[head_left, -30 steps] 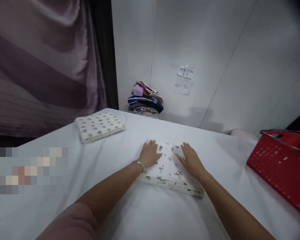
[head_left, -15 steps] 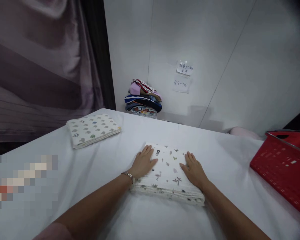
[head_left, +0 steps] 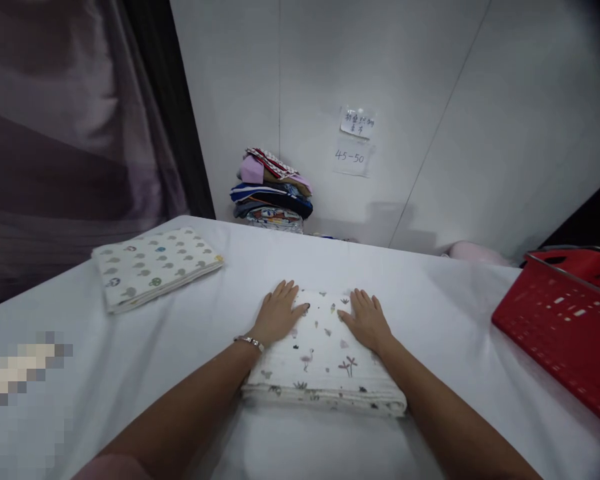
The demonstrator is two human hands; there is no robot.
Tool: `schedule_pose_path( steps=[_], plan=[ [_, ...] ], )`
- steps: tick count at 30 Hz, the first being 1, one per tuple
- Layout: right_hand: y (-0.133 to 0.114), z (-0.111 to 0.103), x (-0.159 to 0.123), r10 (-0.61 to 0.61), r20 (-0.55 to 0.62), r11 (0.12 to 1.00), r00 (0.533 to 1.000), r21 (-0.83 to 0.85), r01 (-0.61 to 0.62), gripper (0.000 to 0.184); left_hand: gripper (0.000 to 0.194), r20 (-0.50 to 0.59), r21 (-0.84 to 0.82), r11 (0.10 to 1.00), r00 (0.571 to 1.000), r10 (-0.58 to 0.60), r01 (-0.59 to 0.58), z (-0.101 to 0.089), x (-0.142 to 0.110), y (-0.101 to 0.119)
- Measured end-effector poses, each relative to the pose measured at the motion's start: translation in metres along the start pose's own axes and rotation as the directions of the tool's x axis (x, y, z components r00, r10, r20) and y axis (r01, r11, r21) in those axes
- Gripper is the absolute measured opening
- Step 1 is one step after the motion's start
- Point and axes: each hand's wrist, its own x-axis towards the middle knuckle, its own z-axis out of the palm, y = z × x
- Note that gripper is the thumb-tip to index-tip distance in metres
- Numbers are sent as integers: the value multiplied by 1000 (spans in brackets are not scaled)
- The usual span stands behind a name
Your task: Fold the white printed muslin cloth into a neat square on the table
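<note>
- Left of the red basket (head_left: 565, 340), the folded flamingo-print cloth (head_left: 325, 363) lay, layered edge nearest.
- The right hand (head_left: 369, 323), basket side, and left hand (head_left: 276, 317), away from it, rested flat on the cloth, fingers slightly spread.
- Even pressure toward the far corners probably suited smoothing.

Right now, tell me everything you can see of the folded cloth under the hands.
The folded cloth is white and soft-looking, printed with small motifs, including a flamingo and palm trees. It lies flat on the white table covering, roughly rectangular, its layers showing along the near edge. The left hand rests on its left side, the right hand on its right.
</note>
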Motion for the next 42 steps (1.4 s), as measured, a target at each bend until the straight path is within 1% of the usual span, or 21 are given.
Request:
schedule_pose_path(
  steps=[2, 6, 9, 12, 15, 17, 20, 22, 23, 25, 27, 29, 30, 31, 32, 34, 36, 37, 39, 41, 42],
  plan=[
    [0, 0, 0, -1, -6, 1000, 1000, 5, 1, 74, 60, -9, -26, 1000, 1000, 0, 0, 0, 0, -2],
    [-2, -10, 1, 6, 23, 998, 1000, 59, -7, 72, 58, -21, -102, 994, 999, -32, 30, -5, 2, -1],
    [-1, -18, -6, 43, 24, 988, 999, 147, -46, 67, 59, -41, -175, 974, 987, -155, 146, -13, 0, 2],
    [5, -22, -29, 161, -6, 947, 987, 284, -152, 69, 61, 17, -251, 922, 953, -302, 297, -26, -9, 4],
    [13, -23, -64, 292, 45, 833, 955, 478, -277, 74, 61, 130, -285, 877, 923, -363, 386, -39, -25, 3],
    [16, -23, -88, 330, 100, 729, 939, 605, -321, 76, 59, 200, -290, 862, 907, -370, 416, -44, -36, 2],
    [17, -24, -115, 345, 151, 568, 926, 753, -334, 81, 57, 277, -300, 843, 886, -372, 447, -46, -49, 2],
    [16, -24, -124, 340, 168, 480, 925, 815, -325, 83, 57, 299, -317, 828, 877, -376, 463, -46, -54, 3],
    [15, -24, -126, 332, 171, 452, 928, 835, -315, 83, 57, 305, -326, 819, 873, -381, 472, -46, -56, 3],
    [15, -25, -124, 316, 154, 438, 936, 852, -288, 81, 61, 288, -351, 804, 872, -396, 481, -47, -54, 4],
    [17, -27, -115, 313, 100, 467, 944, 850, -244, 80, 67, 226, -394, 794, 886, -405, 463, -48, -48, 4],
    [19, -31, -103, 325, 23, 498, 945, 846, -192, 80, 72, 137, -436, 793, 902, -409, 426, -48, -37, 5],
    [19, -33, -96, 336, -6, 500, 942, 849, -173, 80, 73, 108, -447, 791, 903, -416, 418, -48, -30, 6],
    [20, -36, -90, 351, -13, 490, 936, 854, -172, 80, 74, 103, -445, 787, 897, -429, 427, -47, -25, 8],
    [20, -37, -86, 369, 7, 470, 929, 861, -194, 81, 74, 117, -433, 781, 887, -447, 451, -45, -20, 10],
    [21, -39, -80, 389, 93, 416, 917, 870, -265, 81, 75, 171, -396, 766, 860, -480, 506, -41, -14, 13],
    [24, -39, -82, 386, 146, 367, 911, 882, -297, 78, 77, 206, -360, 772, 852, -482, 524, -38, -13, 14],
    [26, -39, -85, 385, 147, 345, 911, 892, -290, 75, 78, 203, -342, 786, 857, -474, 515, -37, -15, 14],
    [32, -38, -95, 406, 127, 312, 905, 911, -268, 65, 80, 164, -296, 827, 879, -449, 478, -37, -20, 12],
    [38, -37, -106, 437, 124, 301, 891, 913, -275, 53, 77, 59, -221, 888, 914, -402, 404, -40, -27, 11],
    [41, -37, -112, 447, 130, 305, 885, 908, -287, 46, 74, -16, -173, 924, 937, -348, 340, -42, -31, 12]
  ],
)
